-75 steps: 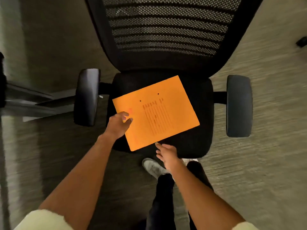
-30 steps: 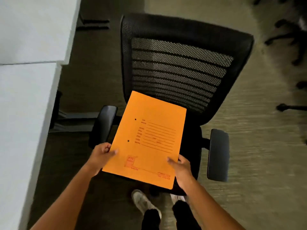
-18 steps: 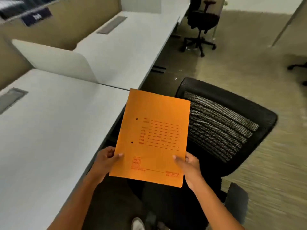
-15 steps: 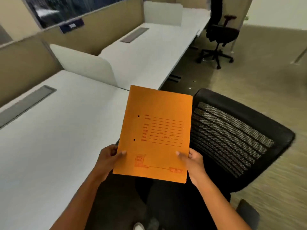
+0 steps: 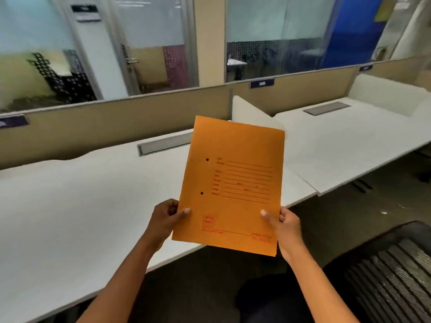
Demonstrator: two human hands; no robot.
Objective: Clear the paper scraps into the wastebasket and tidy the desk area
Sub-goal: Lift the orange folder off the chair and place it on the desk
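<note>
— Orange card, is that what the person has up in front of them?

— Yes, an orange folder [image 5: 231, 183], held up nearly upright and tilted a little to the right, over the front edge of the white worktop [image 5: 70, 206]. Its face shows two punched holes on the left, a block of ruled lines with red print too blurred to read, and a small red stamp near the bottom.

— Which hand has it?

— Both. The left hand [image 5: 166, 220] grips the lower left edge, thumb on the front and the fingers [image 5: 173, 207] curled behind. The right hand [image 5: 285, 226] pinches the lower right edge the same way, thumb lying across the front.

— Does the folder touch the worktop?

— No, it hangs clear of it, carried only by the two hands.

— What else does the head camera take in?

— A grey cable cover [image 5: 165, 143] is set into the worktop just behind the folder's left edge. A white divider [image 5: 254, 113] stands between this worktop and the next worktop [image 5: 349, 141] to the right, which has its own grey cover [image 5: 326, 108]. A beige partition [image 5: 112, 122] runs along the back with small blue labels on it, and glass walls [image 5: 275, 31] rise behind that. A black mesh chair [image 5: 387, 276] sits at the lower right, near the right forearm.
</note>
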